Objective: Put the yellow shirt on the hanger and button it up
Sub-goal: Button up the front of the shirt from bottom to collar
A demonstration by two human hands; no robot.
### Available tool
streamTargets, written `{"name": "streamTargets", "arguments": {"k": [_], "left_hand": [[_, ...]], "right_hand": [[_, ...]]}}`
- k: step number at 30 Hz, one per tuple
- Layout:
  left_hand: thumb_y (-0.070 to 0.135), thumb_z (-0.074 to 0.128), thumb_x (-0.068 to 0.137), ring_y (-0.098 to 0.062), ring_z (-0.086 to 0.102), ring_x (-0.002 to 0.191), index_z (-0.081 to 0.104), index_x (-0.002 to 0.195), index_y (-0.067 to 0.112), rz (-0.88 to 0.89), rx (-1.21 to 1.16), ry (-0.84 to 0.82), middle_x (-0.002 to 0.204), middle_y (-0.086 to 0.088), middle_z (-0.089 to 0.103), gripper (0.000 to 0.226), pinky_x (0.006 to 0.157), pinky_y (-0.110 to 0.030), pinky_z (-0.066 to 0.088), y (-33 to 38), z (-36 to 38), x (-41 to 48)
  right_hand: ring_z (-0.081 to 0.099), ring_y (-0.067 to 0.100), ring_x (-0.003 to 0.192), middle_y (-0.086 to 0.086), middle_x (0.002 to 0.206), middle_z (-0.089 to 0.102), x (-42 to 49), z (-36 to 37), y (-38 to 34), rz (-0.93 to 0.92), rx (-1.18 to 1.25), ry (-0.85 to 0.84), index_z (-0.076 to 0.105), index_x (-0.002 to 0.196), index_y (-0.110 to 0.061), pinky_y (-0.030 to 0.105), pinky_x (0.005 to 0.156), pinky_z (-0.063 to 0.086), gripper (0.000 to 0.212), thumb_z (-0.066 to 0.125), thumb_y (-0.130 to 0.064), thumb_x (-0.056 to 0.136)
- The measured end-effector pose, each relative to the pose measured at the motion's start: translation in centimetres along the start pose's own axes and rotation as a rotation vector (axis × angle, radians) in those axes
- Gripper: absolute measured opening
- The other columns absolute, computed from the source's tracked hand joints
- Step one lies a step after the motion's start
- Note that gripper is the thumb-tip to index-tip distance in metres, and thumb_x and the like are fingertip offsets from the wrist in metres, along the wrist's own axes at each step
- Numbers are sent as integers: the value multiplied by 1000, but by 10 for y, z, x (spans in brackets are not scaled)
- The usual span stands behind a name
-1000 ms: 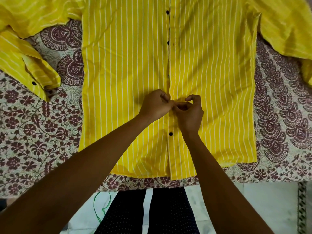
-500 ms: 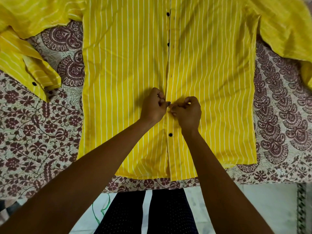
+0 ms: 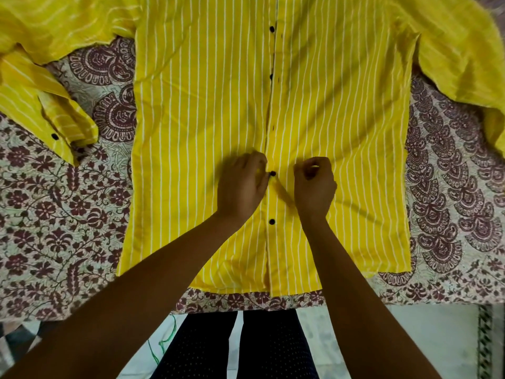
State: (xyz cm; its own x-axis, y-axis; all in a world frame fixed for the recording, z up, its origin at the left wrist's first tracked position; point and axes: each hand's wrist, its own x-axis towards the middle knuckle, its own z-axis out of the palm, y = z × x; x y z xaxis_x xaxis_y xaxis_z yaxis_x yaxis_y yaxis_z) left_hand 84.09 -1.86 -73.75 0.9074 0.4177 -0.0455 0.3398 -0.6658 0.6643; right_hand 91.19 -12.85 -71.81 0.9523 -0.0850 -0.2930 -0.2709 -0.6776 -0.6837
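Note:
The yellow white-striped shirt (image 3: 191, 132) lies flat, front up, on a patterned bedsheet (image 3: 54, 228), its black buttons running down the centre placket. My left hand (image 3: 241, 184) rests on the left front, its bent fingertips right beside one black button (image 3: 272, 173); motion blurs it. My right hand (image 3: 314, 184) sits just right of the placket with its fingers curled in and nothing visible in them. Another button (image 3: 272, 221) lies below, between my wrists. No hanger is in view.
The shirt's left sleeve and cuff (image 3: 54, 127) fold onto the sheet at the left; the right sleeve (image 3: 464, 64) drapes off at the upper right. The bed's edge (image 3: 246, 307) runs below the hem, with my dark trousers (image 3: 232, 351) and a pale floor beneath.
My hands were pinched together over the placket at this button. They have now drawn apart, the right one coming off the placket, and the button shows between them.

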Motion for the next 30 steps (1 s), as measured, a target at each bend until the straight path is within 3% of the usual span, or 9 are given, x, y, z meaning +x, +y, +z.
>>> {"name": "streamTargets", "arguments": {"k": [3, 6, 9, 12, 16, 18, 22, 26, 30], "left_hand": [[55, 34, 93, -31, 22, 141, 33, 142, 30, 156, 492, -104, 152, -8, 29, 55, 110, -56, 19, -36, -8, -21], [63, 27, 91, -28, 4, 145, 16, 148, 28, 68, 585, -130, 157, -4, 9, 68, 111, -60, 3, -66, -21, -42], [63, 23, 89, -30, -3, 145, 8, 149, 26, -231, 544, -22, 158, -5, 2, 72, 110, -60, -4, -73, -30, -53], [61, 20, 90, -38, -4, 143, 7, 149, 18, -361, 497, 33, 157, -12, 2, 75, 109, -62, -8, -69, -35, -47], [63, 29, 89, -38, 6, 143, 16, 148, 24, 220, 645, -174, 156, -13, 12, 72, 108, -69, 4, -65, -26, -40], [63, 26, 90, -34, 7, 144, 17, 148, 24, 147, 647, -173, 156, -10, 11, 70, 108, -68, 7, -61, -22, -38], [45, 29, 97, -32, 16, 143, 32, 143, 15, 45, 406, -5, 153, -13, 23, 55, 115, -53, 11, -36, -17, -24], [23, 35, 96, -27, 48, 119, 53, 125, 7, -43, -3, 183, 127, -11, 55, 37, 100, -35, 38, -4, -14, 25], [19, 31, 91, -25, 58, 106, 54, 119, 6, -68, -160, 113, 115, -9, 62, 39, 87, -30, 43, 15, -10, 65]], "right_hand": [[47, 38, 123, 18, 130, 53, 5, -12, 27, -304, -358, 8, 56, 122, -10, 43, 99, 37, 43, 52, -34, 87], [1, 37, 145, 9, 158, 6, 17, -28, 68, -240, -660, -101, 21, 147, -29, 54, 114, 2, 69, 35, -60, 87], [-9, 36, 144, 8, 158, -7, 29, -52, 93, -94, -690, -46, 5, 149, -29, 57, 111, -7, 81, 25, -70, 83], [-8, 35, 145, 10, 158, -6, 35, -68, 102, 98, -586, 79, 3, 150, -22, 61, 113, -3, 87, 20, -72, 81], [-6, 39, 144, 17, 157, -2, 34, -56, 84, 160, -570, 104, 6, 150, -15, 62, 110, -4, 92, 18, -74, 80], [8, 42, 143, 23, 154, 12, 33, -41, 65, -61, -591, 132, 19, 148, -10, 59, 112, 6, 87, 22, -68, 84], [45, 29, 120, 20, 129, 54, 27, 3, 21, -692, -297, 17, 59, 119, -7, 34, 101, 35, 40, 52, -31, 89], [63, 28, 84, 11, 94, 65, 34, 34, -36, -505, -113, -193, 66, 95, -9, 36, 70, 49, 19, 63, -23, 83], [64, 25, 82, 7, 86, 69, 47, 38, -59, -221, -89, -188, 66, 91, -11, 32, 70, 45, 21, 72, -24, 75]]}}
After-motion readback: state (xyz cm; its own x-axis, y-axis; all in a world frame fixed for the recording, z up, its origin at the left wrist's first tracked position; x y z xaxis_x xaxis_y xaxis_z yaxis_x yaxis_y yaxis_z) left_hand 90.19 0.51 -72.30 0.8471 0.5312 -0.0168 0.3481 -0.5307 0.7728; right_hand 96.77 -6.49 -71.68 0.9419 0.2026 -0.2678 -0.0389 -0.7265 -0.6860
